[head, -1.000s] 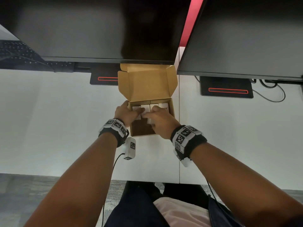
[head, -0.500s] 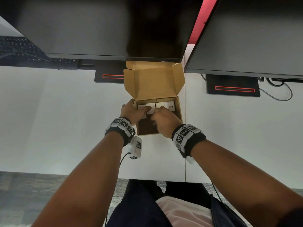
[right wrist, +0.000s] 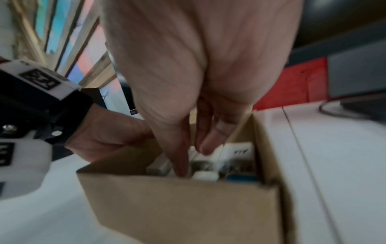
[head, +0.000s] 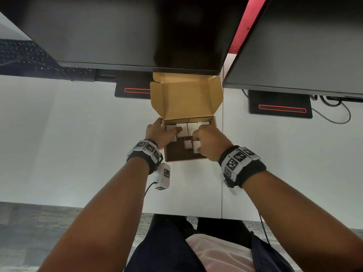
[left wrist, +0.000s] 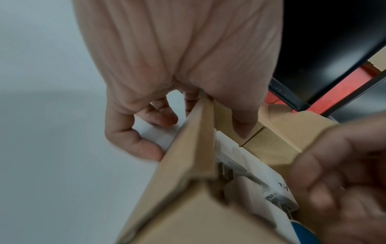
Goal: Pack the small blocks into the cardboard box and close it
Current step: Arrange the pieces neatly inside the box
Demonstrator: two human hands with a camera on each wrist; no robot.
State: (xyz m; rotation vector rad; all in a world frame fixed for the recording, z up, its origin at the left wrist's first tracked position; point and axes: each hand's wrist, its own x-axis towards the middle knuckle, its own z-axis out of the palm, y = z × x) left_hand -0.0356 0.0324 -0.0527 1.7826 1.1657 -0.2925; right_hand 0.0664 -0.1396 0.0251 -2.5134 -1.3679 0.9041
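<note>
An open cardboard box (head: 184, 157) stands on the white desk, its lid (head: 186, 99) folded up and back. A row of white blocks (head: 191, 127) fills its far side, and two more blocks (head: 188, 144) lie in the middle. My left hand (head: 163, 132) grips the box's left wall (left wrist: 188, 156), thumb (left wrist: 244, 128) inside and fingers (left wrist: 150, 148) outside. My right hand (head: 198, 141) reaches down into the box (right wrist: 177, 206) on its right side. Its thumb and fingers pinch a white block (right wrist: 197, 159), as the right wrist view shows.
Two dark monitors (head: 137, 30) (head: 304, 42) overhang the far side of the box. Their stands (head: 133, 90) (head: 280, 107) have red light strips. A keyboard (head: 23, 55) lies far left, and a cable (head: 334, 114) far right. The desk's near edge (head: 78, 204) is by my lap.
My right hand has drawn back from the far row toward the box's right side, uncovering two blocks in the middle. The left hand stays on the left wall.
</note>
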